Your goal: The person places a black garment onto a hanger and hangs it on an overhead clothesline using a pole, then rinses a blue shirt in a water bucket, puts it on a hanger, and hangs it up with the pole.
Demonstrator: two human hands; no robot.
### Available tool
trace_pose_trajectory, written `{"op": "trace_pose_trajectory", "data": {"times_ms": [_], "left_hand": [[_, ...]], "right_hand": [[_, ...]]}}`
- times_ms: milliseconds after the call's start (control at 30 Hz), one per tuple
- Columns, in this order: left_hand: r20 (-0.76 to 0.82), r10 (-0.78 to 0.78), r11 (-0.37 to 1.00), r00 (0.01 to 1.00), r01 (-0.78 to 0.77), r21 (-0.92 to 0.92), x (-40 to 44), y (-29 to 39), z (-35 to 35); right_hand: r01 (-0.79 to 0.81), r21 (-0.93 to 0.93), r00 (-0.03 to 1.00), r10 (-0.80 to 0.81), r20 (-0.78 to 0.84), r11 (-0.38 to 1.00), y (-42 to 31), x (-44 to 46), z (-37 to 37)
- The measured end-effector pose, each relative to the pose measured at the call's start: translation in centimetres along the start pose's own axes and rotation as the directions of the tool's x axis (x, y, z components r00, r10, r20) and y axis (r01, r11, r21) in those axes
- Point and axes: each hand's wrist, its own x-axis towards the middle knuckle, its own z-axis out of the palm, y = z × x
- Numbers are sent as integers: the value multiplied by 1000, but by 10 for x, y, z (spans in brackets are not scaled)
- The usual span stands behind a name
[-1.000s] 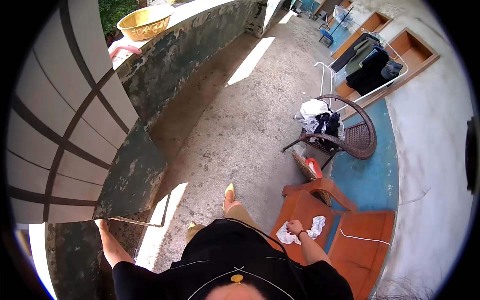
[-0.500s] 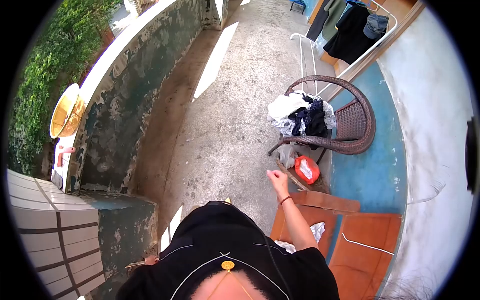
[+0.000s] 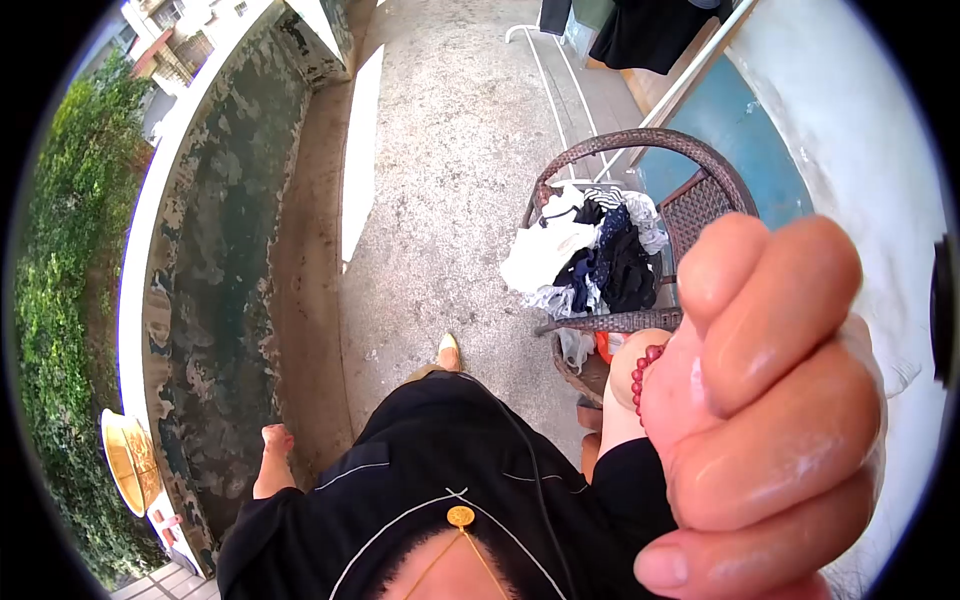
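Note:
Close to the camera, my right hand (image 3: pixel 780 400) is curled into a fist, and nothing shows in its fingers. Its skin has shiny, wet-looking patches. A dark red bead bracelet (image 3: pixel 640 385) circles the wrist. Behind it, a brown wicker chair (image 3: pixel 640 138) bears a heap of white, black and navy clothes (image 3: pixel 625 260). My left hand (image 3: pixel 277 438) hangs low at my side near the peeling wall (image 3: pixel 215 330). It looks small, with its fingers curled in and nothing visible in them.
A low peeling parapet runs along the left, with a yellowish basin (image 3: pixel 130 465) on its ledge. Black clothing (image 3: pixel 655 35) hangs from a white rack at the upper right. A plastic bag (image 3: pixel 576 350) lies under the chair. Concrete floor (image 3: pixel 430 200) stretches ahead.
My right hand has risen from beside the chair to right before the camera. The left hand has swung forward from my side. The view has shifted, and a shoe tip now shows more.

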Motion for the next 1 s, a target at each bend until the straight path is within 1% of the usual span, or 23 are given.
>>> {"op": "trace_pose_trajectory", "data": {"times_ms": [33, 67, 133, 200, 333, 367, 400, 433, 467, 500, 533, 567, 600, 667, 700, 733, 767, 800, 833, 867, 933, 967, 1000], "left_hand": [[-22, -21, 1000, 1000, 21, -9, -12, 59, 35], [24, 22, 997, 999, -23, 68, -13, 116, 73], [116, 191, 961, 975, -210, 180, -25, 228, 140], [268, 404, 881, 874, -451, 142, -26, 323, 209], [504, 575, 720, 644, -691, 62, -6, 485, 331], [522, 623, 637, 583, -765, 95, -19, 521, 352], [537, 631, 613, 560, -784, 97, -19, 550, 372], [554, 642, 575, 530, -811, 109, -10, 577, 391], [585, 644, 531, 492, -839, 120, 2, 600, 406], [579, 645, 514, 499, -844, 154, 3, 623, 414], [569, 655, 481, 497, -855, 193, 16, 641, 418], [579, 622, 477, 527, -842, 254, 44, 654, 422], [505, 584, 604, 636, -756, 254, 68, 663, 420], [372, 412, 833, 832, -509, 215, 99, 683, 404], [295, 328, 906, 898, -387, 173, 104, 693, 392], [212, 237, 958, 948, -264, 109, 105, 705, 380], [30, 126, 992, 992, -125, -24, 104, 716, 375], [-41, 70, 985, 997, -76, -155, 119, 717, 372], [-93, -6, 980, 996, -12, -197, 128, 721, 367], [-128, -59, 958, 990, 20, -285, 143, 722, 366], [-171, -205, 944, 964, 148, -294, 183, 720, 377], [-180, -307, 925, 934, 248, -287, 195, 729, 386], [-114, -432, 883, 895, 393, -258, 213, 738, 397]], "right_hand": [[-11, -16, 1000, 11, -19, 1000, 17, 12, -4], [-24, -27, 999, 23, -38, 999, 36, 22, -8], [-59, -39, 995, 55, -84, 997, 73, 46, -14], [-84, -46, 990, 78, -121, 995, 111, 68, -23], [-119, -51, 976, 108, -189, 992, 198, 95, -48], [-127, -22, 972, 120, -202, 992, 224, 97, -58], [-74, -103, 988, 58, -146, 992, 253, 100, -72], [17, -26, 989, -21, -147, 1000, 286, 104, -82], [245, 105, 963, -229, -143, 964, 332, 103, -93], [344, 201, 939, -339, -59, 917, 371, 111, -111], [310, 233, 937, -338, 91, 922, 405, 109, -137], [280, 255, 907, -343, 246, 925, 440, 100, -167], [186, 320, 900, -291, 323, 929, 479, 101, -193], [-13, 277, 949, -75, 306, 961, 570, 99, -240], [-122, 382, 970, 29, 240, 916, 625, 94, -259], [-320, 330, 929, 362, -73, 888, 665, 85, -256], [-414, 364, 858, 492, -151, 834, 723, 79, -264], [-490, 440, 796, 592, -126, 753, 784, 66, -275], [-629, 424, 678, 726, -111, 652, 839, 57, -279], [-747, 401, 538, 836, -106, 531, 895, 50, -283], [-904, 330, 268, 961, -63, 273, 1000, 38, -280], [-955, 220, 191, 980, -55, 199, 1053, 31, -280], [-987, 111, 113, 992, -58, 119, 1106, 14, -278]]}}
